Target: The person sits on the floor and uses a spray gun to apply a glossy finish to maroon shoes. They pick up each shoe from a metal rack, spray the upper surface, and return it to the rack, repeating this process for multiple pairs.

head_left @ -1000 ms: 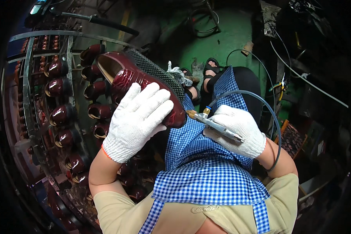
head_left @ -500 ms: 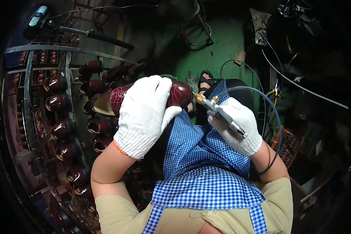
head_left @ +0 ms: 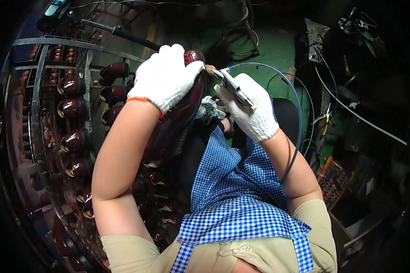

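Note:
My left hand [head_left: 164,78], in a white knit glove with an orange cuff edge, grips a glossy burgundy leather shoe [head_left: 190,96]. The shoe is tilted, one end up past my fingers and the rest hanging below the palm, partly behind my forearm. Gloved in the same white knit, my right hand [head_left: 252,108] is closed round a small spray gun [head_left: 234,87] with a metal body and brass nozzle. Its nozzle points left at the shoe's side, close to my left thumb. A thin hose [head_left: 292,95] runs from the gun over my right wrist.
To the left stands a metal rack [head_left: 43,82] with rows of burgundy shoes [head_left: 75,141]. A black rod [head_left: 132,38] reaches over the rack. A metal stand [head_left: 249,38] is on the green floor [head_left: 278,50]. A pale cable [head_left: 360,120] crosses at right.
My left hand has raised and turned the shoe from nearly level to a steep tilt. My right hand has moved up and left with the spray gun.

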Motion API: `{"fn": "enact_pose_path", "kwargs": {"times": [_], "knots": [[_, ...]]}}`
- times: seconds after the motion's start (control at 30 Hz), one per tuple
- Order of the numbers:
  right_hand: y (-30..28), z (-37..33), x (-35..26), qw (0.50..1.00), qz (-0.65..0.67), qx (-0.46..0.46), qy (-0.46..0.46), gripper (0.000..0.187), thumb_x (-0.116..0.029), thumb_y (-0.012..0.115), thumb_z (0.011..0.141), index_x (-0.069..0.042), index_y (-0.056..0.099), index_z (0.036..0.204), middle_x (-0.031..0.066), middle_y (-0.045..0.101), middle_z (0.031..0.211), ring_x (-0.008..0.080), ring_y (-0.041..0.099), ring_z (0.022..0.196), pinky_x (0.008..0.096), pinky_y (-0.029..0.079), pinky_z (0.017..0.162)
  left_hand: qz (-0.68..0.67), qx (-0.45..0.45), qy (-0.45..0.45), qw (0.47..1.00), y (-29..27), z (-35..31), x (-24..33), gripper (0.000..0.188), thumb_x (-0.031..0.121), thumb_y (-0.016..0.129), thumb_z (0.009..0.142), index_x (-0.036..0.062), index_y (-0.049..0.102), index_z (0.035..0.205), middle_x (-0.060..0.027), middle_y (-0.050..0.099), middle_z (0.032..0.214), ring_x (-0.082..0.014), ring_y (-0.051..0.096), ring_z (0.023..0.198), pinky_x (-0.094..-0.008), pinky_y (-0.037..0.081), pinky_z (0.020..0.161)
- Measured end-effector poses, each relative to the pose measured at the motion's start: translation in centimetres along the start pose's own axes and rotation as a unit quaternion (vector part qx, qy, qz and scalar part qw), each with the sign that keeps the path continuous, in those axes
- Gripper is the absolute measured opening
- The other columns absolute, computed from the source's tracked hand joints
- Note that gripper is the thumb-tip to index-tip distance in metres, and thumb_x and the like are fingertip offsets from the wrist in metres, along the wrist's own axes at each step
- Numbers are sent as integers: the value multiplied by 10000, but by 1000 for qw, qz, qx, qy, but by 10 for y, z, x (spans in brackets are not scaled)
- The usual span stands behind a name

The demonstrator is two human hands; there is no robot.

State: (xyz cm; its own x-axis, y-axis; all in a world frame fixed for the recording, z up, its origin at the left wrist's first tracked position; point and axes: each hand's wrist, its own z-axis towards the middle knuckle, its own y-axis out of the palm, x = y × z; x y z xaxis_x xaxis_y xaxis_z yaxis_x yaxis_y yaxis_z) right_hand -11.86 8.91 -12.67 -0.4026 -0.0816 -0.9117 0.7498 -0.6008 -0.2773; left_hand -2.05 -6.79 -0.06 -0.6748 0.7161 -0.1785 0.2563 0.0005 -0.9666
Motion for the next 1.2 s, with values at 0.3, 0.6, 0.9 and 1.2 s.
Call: {"fn": "enact_pose_path", "kwargs": {"times": [0.3,0.6,0.9,1.2], "knots": [[21,-8,-7,998,27,-45,40,247,-314,720,1000,-72,761,973,146,661,828,321,696,709,417,544,637,-36,-55,-73,995,8,25,-37,732,665,509,1010,-23,629,1231,-293,693,1252,-434,684,1163,-472,518,1027],[28,-33,-11,1000,5,-9,-25,212,-284,742,984,-73,761,994,135,660,835,314,690,695,401,543,622,-32,-74,-119,990,13,32,-47,858,735,495,991,-41,577,1350,-317,671,1324,-442,659,1253,-475,499,1085],[27,-58,-27,997,-6,10,-80,194,-206,780,944,-78,769,1089,126,702,895,306,711,745,388,573,653,-39,-100,-157,982,19,38,-64,1002,785,457,966,-50,492,1518,-326,573,1490,-428,578,1387,-449,440,1171],[35,-94,-31,995,-19,-11,-96,190,-279,779,930,-130,769,1047,74,666,822,258,684,686,380,531,589,-39,-112,-133,984,17,38,-66,1070,792,505,931,-99,467,1521,-328,571,1496,-417,587,1388,-430,436,1175]]}}
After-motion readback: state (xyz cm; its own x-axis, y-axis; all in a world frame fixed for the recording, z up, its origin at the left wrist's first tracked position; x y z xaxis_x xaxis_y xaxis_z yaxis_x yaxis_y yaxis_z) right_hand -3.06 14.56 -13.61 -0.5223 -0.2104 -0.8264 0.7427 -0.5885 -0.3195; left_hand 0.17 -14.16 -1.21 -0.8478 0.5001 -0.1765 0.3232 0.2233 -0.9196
